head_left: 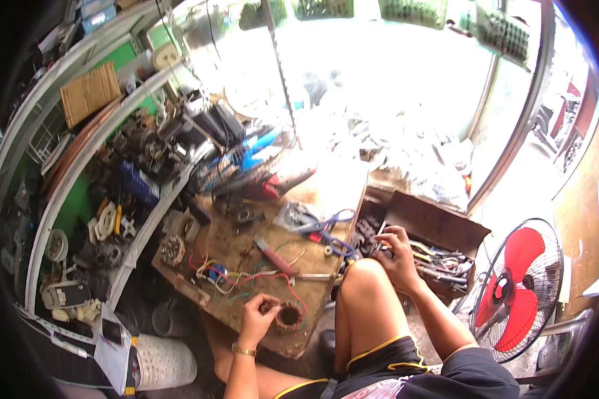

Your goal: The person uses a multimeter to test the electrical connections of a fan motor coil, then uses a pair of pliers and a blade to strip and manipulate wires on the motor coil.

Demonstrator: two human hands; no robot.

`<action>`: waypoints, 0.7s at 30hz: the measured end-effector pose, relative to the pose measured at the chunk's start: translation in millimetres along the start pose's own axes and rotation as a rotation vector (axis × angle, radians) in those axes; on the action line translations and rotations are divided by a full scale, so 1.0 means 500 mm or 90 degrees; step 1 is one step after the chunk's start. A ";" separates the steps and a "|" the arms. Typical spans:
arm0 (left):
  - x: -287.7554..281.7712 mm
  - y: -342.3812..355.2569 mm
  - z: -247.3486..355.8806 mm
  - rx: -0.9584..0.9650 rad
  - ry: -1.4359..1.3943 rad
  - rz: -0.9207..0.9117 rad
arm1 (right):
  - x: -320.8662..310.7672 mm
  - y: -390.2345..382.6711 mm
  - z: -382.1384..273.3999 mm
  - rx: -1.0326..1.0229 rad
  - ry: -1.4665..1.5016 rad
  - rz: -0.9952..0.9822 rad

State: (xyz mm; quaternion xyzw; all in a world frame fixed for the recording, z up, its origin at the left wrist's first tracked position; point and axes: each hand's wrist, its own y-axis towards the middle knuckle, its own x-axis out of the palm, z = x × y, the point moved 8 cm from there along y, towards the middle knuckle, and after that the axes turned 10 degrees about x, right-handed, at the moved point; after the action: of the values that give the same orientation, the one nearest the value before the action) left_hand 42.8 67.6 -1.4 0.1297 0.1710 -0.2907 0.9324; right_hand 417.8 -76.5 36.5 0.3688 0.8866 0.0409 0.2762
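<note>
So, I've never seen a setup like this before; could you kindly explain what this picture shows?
Of course. There is no machine here, just a person's two bare hands. The single picture comes from a wide fisheye camera worn on the head, looking down, so straight edges bend near the rim.

On the worn wooden table lie coloured wires, blue-handled scissors and a red-handled tool.

The left hand is beside a ring-shaped part, its fingers bent together. The right hand is at an open box of tools, its fingers curled. Whatever either hand may be holding is too small to make out.
</note>
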 end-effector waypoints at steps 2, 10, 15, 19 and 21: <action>-0.007 0.044 -0.004 0.010 0.005 0.008 | -0.015 0.062 -0.034 -0.058 -0.011 0.032; -0.007 -0.025 -0.006 -0.018 -0.136 0.087 | -0.169 0.280 -0.174 -0.106 -0.032 0.052; -0.010 -0.048 -0.013 -0.050 -0.118 0.144 | -0.275 0.519 -0.361 -0.329 -0.162 0.247; -0.026 -0.076 -0.001 -0.023 -0.132 0.185 | -0.297 0.721 -0.526 -0.527 -0.288 0.438; -0.046 -0.110 0.003 -0.026 -0.105 0.203 | -0.275 0.830 -0.602 -0.524 -0.349 0.464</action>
State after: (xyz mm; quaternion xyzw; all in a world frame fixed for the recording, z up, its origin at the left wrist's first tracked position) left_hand -6.9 34.6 1.3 0.1117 0.0772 -0.1456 0.9800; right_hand 602.5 170.7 468.7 0.5084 0.5113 0.3754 0.5824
